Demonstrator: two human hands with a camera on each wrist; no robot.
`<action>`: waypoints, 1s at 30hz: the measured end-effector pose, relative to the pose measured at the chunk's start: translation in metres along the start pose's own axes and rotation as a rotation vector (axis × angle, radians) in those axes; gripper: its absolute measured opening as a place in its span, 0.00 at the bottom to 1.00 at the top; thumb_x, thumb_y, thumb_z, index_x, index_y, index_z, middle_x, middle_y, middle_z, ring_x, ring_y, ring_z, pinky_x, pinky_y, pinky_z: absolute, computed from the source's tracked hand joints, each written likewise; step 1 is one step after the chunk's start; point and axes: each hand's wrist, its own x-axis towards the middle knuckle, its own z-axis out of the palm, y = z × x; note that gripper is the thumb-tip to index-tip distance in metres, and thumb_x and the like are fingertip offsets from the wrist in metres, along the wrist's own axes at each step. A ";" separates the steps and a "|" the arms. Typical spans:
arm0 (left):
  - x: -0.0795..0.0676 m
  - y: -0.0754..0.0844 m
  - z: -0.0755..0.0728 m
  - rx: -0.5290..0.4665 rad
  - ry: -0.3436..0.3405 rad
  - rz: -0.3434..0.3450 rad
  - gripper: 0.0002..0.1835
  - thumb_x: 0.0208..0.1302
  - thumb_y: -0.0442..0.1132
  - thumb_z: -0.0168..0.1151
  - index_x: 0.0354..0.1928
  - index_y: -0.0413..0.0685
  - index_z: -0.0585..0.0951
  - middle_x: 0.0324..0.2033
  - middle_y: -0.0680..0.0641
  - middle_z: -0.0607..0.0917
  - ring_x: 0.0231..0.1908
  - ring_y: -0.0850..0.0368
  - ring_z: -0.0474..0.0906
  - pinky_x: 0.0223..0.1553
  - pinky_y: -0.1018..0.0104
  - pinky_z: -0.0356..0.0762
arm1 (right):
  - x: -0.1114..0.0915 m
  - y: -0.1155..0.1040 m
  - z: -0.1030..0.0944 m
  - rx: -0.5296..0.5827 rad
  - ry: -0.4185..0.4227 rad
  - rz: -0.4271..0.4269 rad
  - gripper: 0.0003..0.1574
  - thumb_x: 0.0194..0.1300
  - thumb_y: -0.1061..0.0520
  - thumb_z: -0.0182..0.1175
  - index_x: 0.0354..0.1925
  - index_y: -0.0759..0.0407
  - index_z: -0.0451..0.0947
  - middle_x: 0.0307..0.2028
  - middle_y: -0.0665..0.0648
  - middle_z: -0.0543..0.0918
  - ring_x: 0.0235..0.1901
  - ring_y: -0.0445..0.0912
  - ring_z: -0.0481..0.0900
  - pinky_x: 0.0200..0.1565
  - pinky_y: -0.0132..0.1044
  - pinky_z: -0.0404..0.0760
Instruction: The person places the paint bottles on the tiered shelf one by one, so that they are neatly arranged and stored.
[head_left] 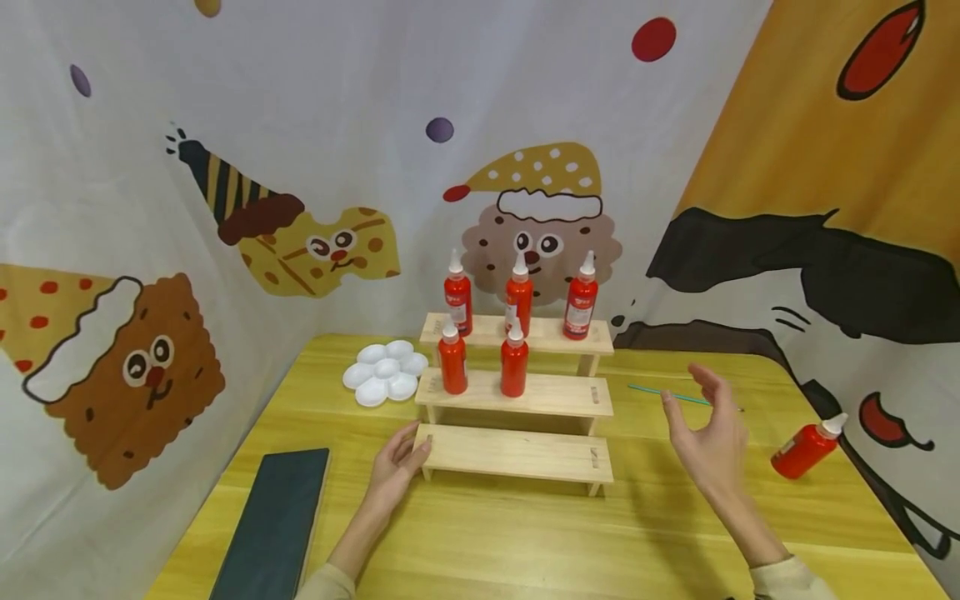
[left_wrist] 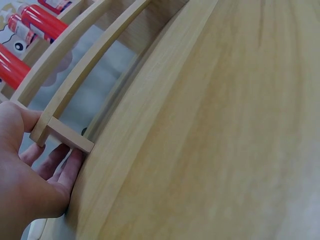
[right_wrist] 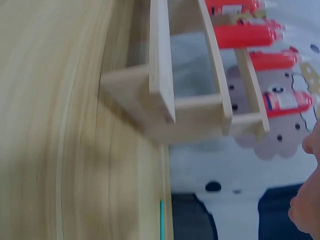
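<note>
A three-step wooden rack [head_left: 517, 454] stands on the table. Three red paint bottles [head_left: 581, 308] with white nozzles stand on its top step, and two more red bottles [head_left: 514, 371] on the middle step; the lowest step is bare. My left hand [head_left: 396, 471] grips the left end of that lowest step, thumb at the board and fingers by the leg [left_wrist: 70, 135]. To the right of the rack my right hand [head_left: 712, 437] is raised with thumb and fingers spread, holding nothing. Beyond it, a single red bottle [head_left: 802, 452] is on the table's right side, nozzle toward the upper right.
A white flower-shaped palette [head_left: 386, 372] lies left of the rack. Nearer, a dark flat rectangular board [head_left: 273, 525] is at the left table edge. A thin teal stick [head_left: 667, 393] lies behind my right hand. Cartoon-printed cloth [head_left: 337, 100] hangs around the table.
</note>
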 end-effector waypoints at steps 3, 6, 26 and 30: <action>-0.001 -0.001 -0.001 -0.001 -0.002 0.002 0.33 0.73 0.43 0.62 0.74 0.40 0.66 0.62 0.32 0.78 0.58 0.43 0.80 0.52 0.67 0.83 | 0.003 0.006 -0.012 -0.023 0.041 0.034 0.36 0.62 0.68 0.67 0.66 0.70 0.68 0.62 0.70 0.75 0.60 0.61 0.70 0.62 0.18 0.60; -0.002 -0.001 -0.001 0.000 -0.001 -0.005 0.32 0.73 0.43 0.62 0.74 0.41 0.66 0.61 0.33 0.78 0.58 0.44 0.80 0.52 0.68 0.83 | 0.005 0.012 -0.023 -0.062 0.077 0.056 0.39 0.62 0.66 0.68 0.69 0.69 0.66 0.64 0.72 0.72 0.61 0.64 0.68 0.63 0.20 0.59; -0.001 0.000 -0.001 0.008 -0.002 0.002 0.32 0.72 0.42 0.63 0.73 0.41 0.67 0.61 0.33 0.79 0.57 0.46 0.80 0.52 0.70 0.82 | 0.013 0.069 -0.076 -0.237 0.204 0.448 0.52 0.67 0.52 0.62 0.79 0.52 0.45 0.77 0.62 0.52 0.77 0.59 0.50 0.77 0.59 0.46; 0.001 -0.001 0.000 0.023 -0.004 0.014 0.33 0.70 0.43 0.65 0.73 0.42 0.68 0.59 0.34 0.80 0.56 0.47 0.81 0.54 0.69 0.81 | 0.016 0.078 -0.085 -0.231 0.177 0.586 0.53 0.68 0.49 0.59 0.80 0.48 0.40 0.80 0.57 0.47 0.79 0.55 0.45 0.79 0.55 0.42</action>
